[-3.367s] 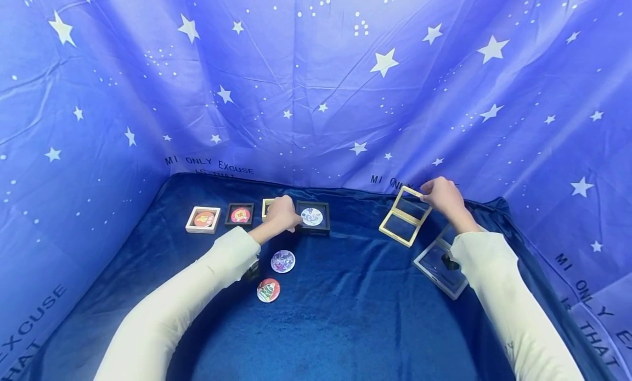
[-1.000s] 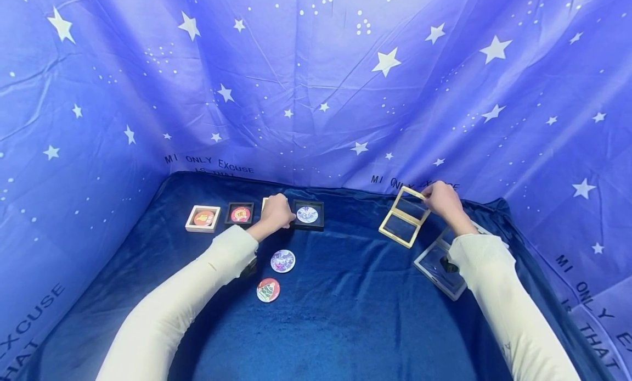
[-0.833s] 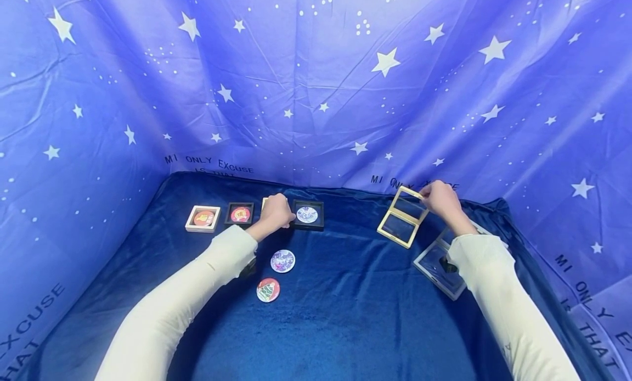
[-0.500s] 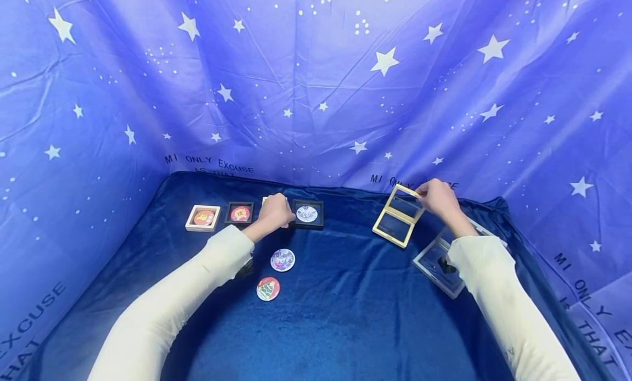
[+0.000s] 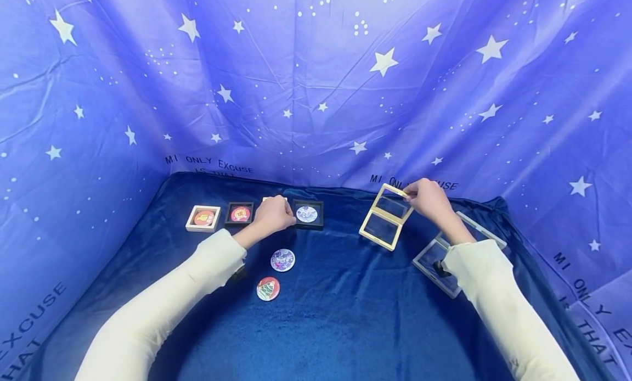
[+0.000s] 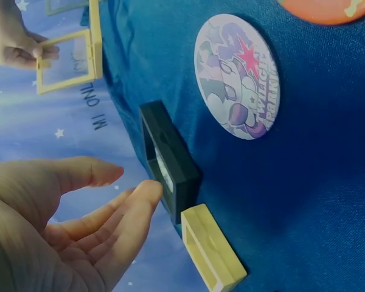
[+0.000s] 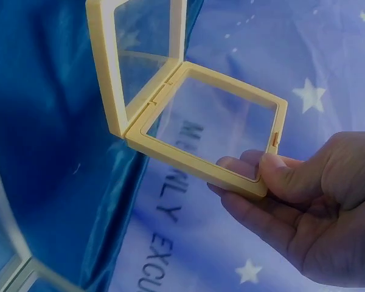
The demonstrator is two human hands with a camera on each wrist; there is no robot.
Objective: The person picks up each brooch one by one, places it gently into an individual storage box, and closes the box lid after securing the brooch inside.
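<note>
Head view, clock from tabletop (image 5: 345, 315) centre: right hand (image 5: 430, 199) at 2 o'clock pinches one corner of the yellow frame (image 5: 387, 216), hinged apart into two clear panes; can't tell if its low edge touches down. Left hand (image 5: 272, 215) at 11, right beside the blue-badge case (image 5: 308, 226), mostly covering the small yellow case (image 5: 269, 199). Red-badge case (image 5: 239, 224) and cream case (image 5: 201, 229) at 10; lined up face-up, probably so each badge reads at a glance. Purple badge (image 5: 282, 260) and tree badge (image 5: 268, 289) lie loose at 9. Grey frame (image 5: 434, 260) at 3, spread flat, partly under the right forearm. Left wrist view: thumb and fingers apart, nothing between them; a fingertip overlaps the blue-badge case edge, contact unclear. Hand probably sits there to steady or square that case. Small yellow case at 5 o'clock, just beside it. Right wrist view: thumb on top, fingers underneath, corner grip at 4 o'clock, likely to leave the panes and hinge unobstructed. Grey frame corner at 8. Count: 2 hands, 4 small cases, 3 cased badges visible (small yellow case contents unclear), 2 loose badges, 2 large frames.
</note>
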